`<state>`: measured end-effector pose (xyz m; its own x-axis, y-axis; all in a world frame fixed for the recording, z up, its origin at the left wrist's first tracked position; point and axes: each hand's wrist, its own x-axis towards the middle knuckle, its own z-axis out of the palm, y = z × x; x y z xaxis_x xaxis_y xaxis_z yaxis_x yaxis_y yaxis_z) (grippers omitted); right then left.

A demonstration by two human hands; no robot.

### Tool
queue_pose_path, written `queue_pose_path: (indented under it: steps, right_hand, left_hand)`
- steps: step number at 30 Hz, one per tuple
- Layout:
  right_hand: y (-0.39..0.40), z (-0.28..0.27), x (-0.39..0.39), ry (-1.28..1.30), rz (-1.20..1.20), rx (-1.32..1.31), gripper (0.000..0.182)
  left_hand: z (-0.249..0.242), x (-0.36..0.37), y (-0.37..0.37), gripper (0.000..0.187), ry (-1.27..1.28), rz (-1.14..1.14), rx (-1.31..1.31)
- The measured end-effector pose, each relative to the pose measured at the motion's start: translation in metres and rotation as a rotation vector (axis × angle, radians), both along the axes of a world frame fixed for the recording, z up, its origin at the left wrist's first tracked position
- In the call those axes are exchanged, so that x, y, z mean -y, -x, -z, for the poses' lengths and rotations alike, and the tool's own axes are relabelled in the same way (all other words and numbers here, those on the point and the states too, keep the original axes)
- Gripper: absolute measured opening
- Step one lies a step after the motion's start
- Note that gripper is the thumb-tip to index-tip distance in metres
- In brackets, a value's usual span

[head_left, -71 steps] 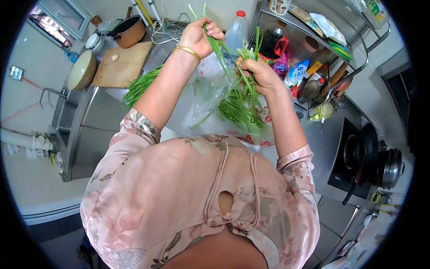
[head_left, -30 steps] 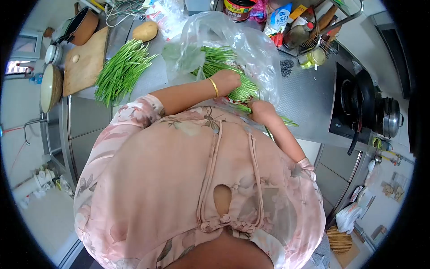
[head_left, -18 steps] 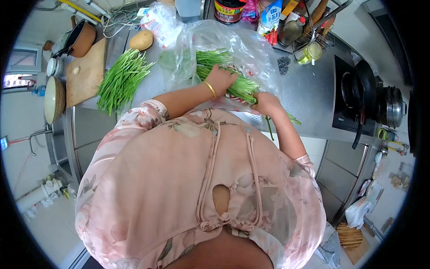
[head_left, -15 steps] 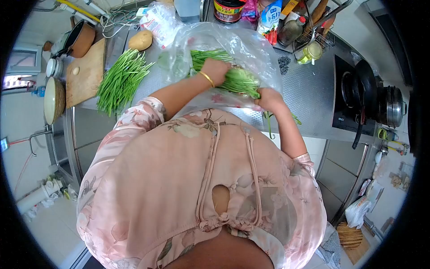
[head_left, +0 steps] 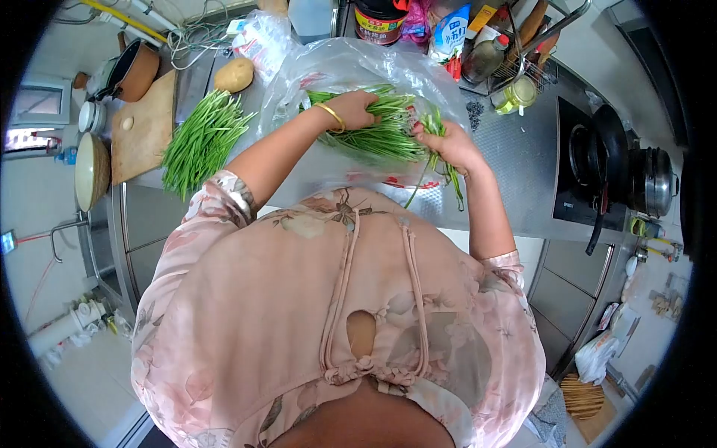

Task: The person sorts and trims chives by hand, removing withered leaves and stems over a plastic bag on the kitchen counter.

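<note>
A bunch of garlic chives lies on a clear plastic bag spread over the metal counter. My left hand, with a gold bangle at its wrist, is closed on the upper left part of this bunch; its fingertips are partly hidden. At the bunch's right end, my right hand pinches a few loose chive stalks, some of which dangle below the fingers. Another pile of garlic chives rests on the counter to the left.
A potato sits behind the left pile. Further left are a wooden cutting board and a bowl. A sauce tub and bottles line the back. At the right stands a cooktop with a black pan.
My left hand has shifted slightly left along the bunch. My right hand has risen a little and turned, with loose stalks now showing between its fingers.
</note>
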<state>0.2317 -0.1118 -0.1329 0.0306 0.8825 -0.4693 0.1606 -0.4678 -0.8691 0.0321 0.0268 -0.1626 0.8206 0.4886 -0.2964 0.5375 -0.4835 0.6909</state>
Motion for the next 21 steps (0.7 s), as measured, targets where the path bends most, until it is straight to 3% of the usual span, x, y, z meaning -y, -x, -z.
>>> queue_pose_path:
  steps: [3, 6, 7, 11, 16, 21]
  right_hand:
    - [0.012, -0.017, 0.001, -0.082, -0.208, 0.034, 0.020]
    - [0.021, -0.033, 0.003, -0.144, -0.366, 0.024, 0.018]
    - [0.024, -0.043, 0.002, -0.198, -0.380, 0.047, 0.019]
    - [0.023, -0.105, -0.014, -0.324, -0.237, 0.035, 0.017]
    - [0.012, -0.166, -0.036, -0.597, -0.091, -0.012, 0.019]
    - [0.006, -0.194, -0.052, -0.640, -0.117, 0.080, 0.020]
  left_hand:
    - [-0.023, 0.008, 0.010, 0.028, 0.130, 0.033, 0.080]
    - [-0.048, 0.006, 0.020, 0.028, 0.468, 0.025, 0.082]
    - [-0.063, 0.005, 0.023, 0.024, 0.655, 0.080, 0.239]
    - [-0.140, -0.001, 0.030, 0.012, 0.862, -0.050, 0.746]
    - [-0.196, -0.031, 0.040, 0.018, 0.816, -0.230, 1.086]
    - [-0.228, -0.051, 0.075, 0.017, 0.831, -0.401, 1.363]
